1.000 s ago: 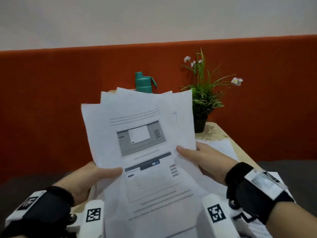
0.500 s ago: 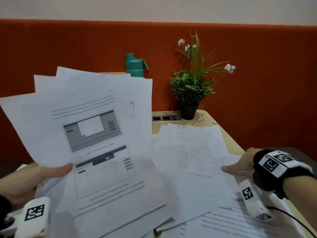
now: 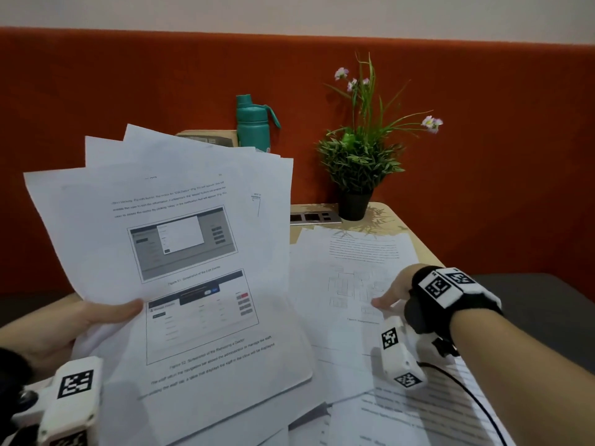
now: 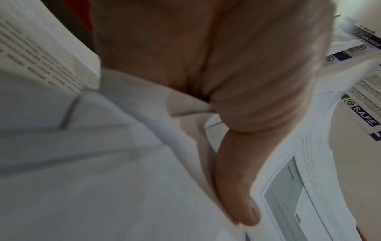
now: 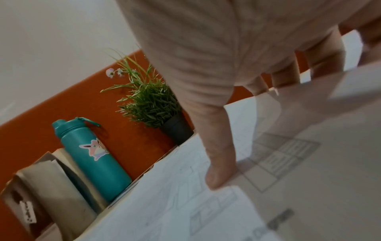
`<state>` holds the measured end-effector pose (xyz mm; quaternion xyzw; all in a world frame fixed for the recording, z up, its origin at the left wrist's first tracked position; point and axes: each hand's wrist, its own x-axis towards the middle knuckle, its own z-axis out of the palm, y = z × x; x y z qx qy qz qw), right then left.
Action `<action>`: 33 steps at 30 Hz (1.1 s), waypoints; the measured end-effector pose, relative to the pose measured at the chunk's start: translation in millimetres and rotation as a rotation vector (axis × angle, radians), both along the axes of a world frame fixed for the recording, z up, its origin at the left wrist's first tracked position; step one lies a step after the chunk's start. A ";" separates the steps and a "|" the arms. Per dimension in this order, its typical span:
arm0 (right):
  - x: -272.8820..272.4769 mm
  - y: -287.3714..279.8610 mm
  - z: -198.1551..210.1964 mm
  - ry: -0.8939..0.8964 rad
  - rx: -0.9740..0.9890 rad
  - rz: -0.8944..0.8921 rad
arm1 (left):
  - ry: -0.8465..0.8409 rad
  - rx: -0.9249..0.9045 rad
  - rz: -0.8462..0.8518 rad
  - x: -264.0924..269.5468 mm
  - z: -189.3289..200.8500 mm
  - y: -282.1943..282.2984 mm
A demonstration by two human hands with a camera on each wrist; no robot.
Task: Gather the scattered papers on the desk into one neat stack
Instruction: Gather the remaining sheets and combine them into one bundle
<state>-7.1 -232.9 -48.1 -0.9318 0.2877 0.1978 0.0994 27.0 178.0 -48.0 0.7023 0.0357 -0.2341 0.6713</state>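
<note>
My left hand [image 3: 96, 313] holds a fanned bundle of printed papers [image 3: 180, 239] up over the left of the desk, with the thumb [image 4: 237, 187] pressed on the top sheet with screenshots [image 4: 299, 179]. My right hand [image 3: 391, 296] is low on the right and pinches a loose sheet with a faint diagram [image 3: 347, 262]. The right thumb [image 5: 220, 163] lies on top of the diagram sheet [image 5: 185, 203] and the fingers [image 5: 284, 76] go behind its edge. More loose text sheets [image 3: 418, 413] lie overlapping at the front right.
A teal bottle [image 3: 252, 123], a cardboard box [image 3: 206, 138], a potted plant [image 3: 357, 162] and a socket panel [image 3: 314, 217] stand along the back by the orange partition. Bare desk [image 3: 418, 252] shows at the right edge. A black cable [image 3: 467, 391] trails from my right wrist.
My right hand has let go of the bundle, dropped to the desk on the right and taken hold of the diagram sheet. The left hand has kept the bundle, shifted to the left.
</note>
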 end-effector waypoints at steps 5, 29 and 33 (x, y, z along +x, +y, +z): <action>4.9 -0.1 8.4 0.022 0.131 -0.011 | 0.062 0.033 0.062 4.3 1.5 4.5; 6.3 -4.9 5.5 -0.163 0.120 -0.050 | 0.036 0.003 0.143 3.7 2.6 -17.4; 0.2 -23.4 31.0 -0.600 0.312 -0.225 | 0.027 0.066 0.187 7.5 -16.8 -26.0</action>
